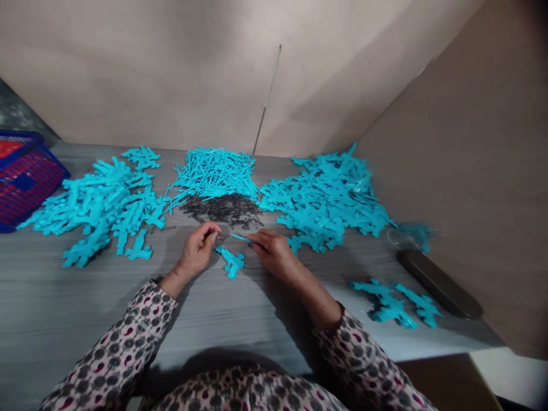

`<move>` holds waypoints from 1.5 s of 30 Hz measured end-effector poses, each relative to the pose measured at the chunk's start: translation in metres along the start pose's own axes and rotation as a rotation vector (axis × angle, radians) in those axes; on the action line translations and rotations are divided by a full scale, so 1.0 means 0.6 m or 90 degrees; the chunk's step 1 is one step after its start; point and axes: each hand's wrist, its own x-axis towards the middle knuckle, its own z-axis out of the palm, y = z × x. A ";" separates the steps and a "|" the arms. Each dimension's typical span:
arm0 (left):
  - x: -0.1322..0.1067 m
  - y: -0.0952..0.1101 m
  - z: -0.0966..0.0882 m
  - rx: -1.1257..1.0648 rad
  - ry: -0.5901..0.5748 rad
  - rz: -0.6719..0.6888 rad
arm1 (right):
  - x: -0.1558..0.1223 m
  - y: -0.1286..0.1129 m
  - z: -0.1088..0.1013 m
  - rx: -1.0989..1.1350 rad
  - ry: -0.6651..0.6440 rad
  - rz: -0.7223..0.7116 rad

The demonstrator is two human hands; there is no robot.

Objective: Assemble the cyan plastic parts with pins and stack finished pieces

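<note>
Head view: two hands (199, 246), one turquoise stick (240, 237), three turquoise heaps (217, 174).

Your one camera sits on your head, facing forward and down at the bench (43, 302). It stands close: your torso (248, 394) crosses the lower edge, and the upright panel (171, 74) spans the upper part.

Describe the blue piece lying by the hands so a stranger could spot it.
On the table, look between the left hand and right hand. The blue piece lies there, nearer the camera. Unlike the heaped pieces and the small cluster at right, it lies alone.
</note>
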 end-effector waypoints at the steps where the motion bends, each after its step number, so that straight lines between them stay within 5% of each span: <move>1: 0.000 0.000 -0.001 0.004 0.000 -0.001 | -0.001 0.000 0.001 -0.006 -0.003 0.002; 16: 0.001 -0.015 0.002 0.033 -0.031 0.036 | -0.006 -0.002 0.007 -0.063 -0.026 0.015; 26: 0.003 -0.005 0.005 0.082 -0.044 0.142 | -0.007 -0.009 0.012 -0.060 -0.045 0.014; 37: -0.007 0.005 0.030 -0.134 -0.099 -0.023 | -0.003 -0.035 0.039 0.233 0.030 0.024; 45: -0.012 0.027 0.036 -0.136 -0.050 -0.005 | 0.008 -0.071 0.062 0.468 0.121 0.194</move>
